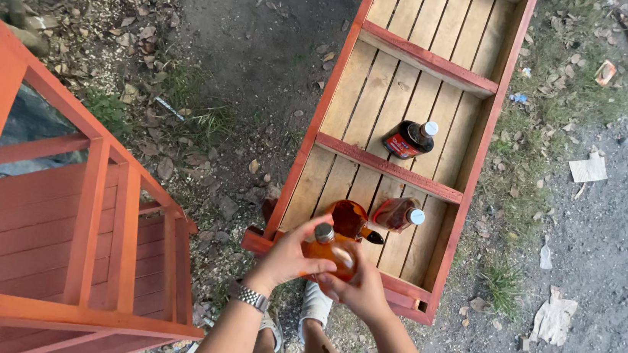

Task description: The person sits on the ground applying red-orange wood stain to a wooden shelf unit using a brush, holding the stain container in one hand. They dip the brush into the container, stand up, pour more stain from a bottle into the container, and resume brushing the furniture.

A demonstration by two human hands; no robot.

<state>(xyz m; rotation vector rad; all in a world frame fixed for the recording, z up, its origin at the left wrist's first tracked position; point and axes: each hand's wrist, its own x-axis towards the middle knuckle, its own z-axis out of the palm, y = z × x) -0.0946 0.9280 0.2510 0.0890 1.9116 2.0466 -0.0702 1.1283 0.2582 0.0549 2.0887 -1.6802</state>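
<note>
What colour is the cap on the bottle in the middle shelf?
White, on the dark bottle; head view.

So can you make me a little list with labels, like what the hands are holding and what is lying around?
Left hand: wraps the neck side of an amber bottle.
Right hand: cups the same bottle from below.
Bottle cap: silver-grey, still on.
Nearest shelf bay: two more amber bottles, one round, one with a white cap.
Next bay up: a dark bottle with a white cap.
Shelf unit: red frame, pale wooden slats, lying flat on the ground.
Left side: another red wooden unit.
Wrist: a metal watch on the left arm.
Ground: dirt, dry leaves, paper scraps.
</note>
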